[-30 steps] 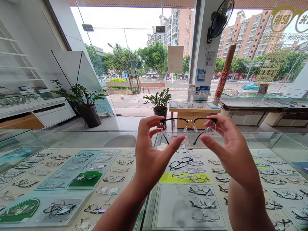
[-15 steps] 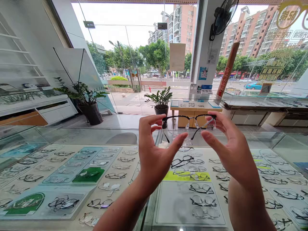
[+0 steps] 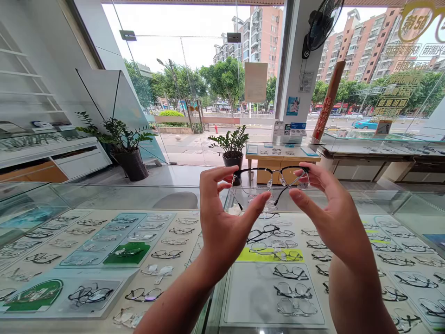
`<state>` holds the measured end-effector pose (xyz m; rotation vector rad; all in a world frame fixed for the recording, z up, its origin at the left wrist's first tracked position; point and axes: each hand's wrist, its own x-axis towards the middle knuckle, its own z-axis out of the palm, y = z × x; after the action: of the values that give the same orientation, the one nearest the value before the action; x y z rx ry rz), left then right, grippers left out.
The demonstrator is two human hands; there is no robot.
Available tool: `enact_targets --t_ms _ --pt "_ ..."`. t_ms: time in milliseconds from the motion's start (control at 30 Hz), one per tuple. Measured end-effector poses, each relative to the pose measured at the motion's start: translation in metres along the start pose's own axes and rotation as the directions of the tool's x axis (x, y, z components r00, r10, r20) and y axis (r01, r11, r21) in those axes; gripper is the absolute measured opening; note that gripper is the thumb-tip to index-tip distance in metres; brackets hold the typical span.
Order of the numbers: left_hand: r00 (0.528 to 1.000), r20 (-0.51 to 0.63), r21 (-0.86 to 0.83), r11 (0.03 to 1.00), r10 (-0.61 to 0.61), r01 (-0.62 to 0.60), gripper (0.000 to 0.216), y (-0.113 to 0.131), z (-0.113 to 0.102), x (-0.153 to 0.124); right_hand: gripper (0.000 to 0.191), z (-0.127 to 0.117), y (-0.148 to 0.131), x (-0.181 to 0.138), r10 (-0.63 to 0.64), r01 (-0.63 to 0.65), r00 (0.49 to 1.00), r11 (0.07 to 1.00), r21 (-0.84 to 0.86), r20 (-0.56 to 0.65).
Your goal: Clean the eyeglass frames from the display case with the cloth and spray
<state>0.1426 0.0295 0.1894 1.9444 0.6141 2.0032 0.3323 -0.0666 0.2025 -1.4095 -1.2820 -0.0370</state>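
A pair of eyeglasses (image 3: 277, 171) with a black upper rim and clear lenses is held up in the air above the display counter. My left hand (image 3: 227, 218) grips its left end with the fingers, the thumb stretched out below the lens. At the other end, the fingers of my right hand (image 3: 332, 213) hold the right hinge, thumb apart and lower. Both temples point down and inward, with dark tips. Beneath the hands, several other eyeglasses (image 3: 290, 272) lie in rows inside the glass counter.
The glass display counter (image 3: 257, 297) spans the front. A green display pad (image 3: 127, 253) lies inside at left. Potted plants (image 3: 231, 146) stand beyond, near the glass front. Behind them is a wooden display table (image 3: 283, 157); a wall fan (image 3: 323, 23) hangs on the pillar.
The eyeglasses have shifted very slightly left and their temples have tilted a little. Both hands keep their hold, almost unmoved.
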Motion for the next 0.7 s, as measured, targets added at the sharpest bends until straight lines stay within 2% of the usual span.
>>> enact_targets --t_ms 700 --pt "1.000 0.009 -0.010 1.000 -0.015 0.016 0.061 0.0016 -0.0011 0.0013 0.063 0.0009 -0.0024 0.0000 -0.034 0.033 0.999 0.999 -0.042 -0.012"
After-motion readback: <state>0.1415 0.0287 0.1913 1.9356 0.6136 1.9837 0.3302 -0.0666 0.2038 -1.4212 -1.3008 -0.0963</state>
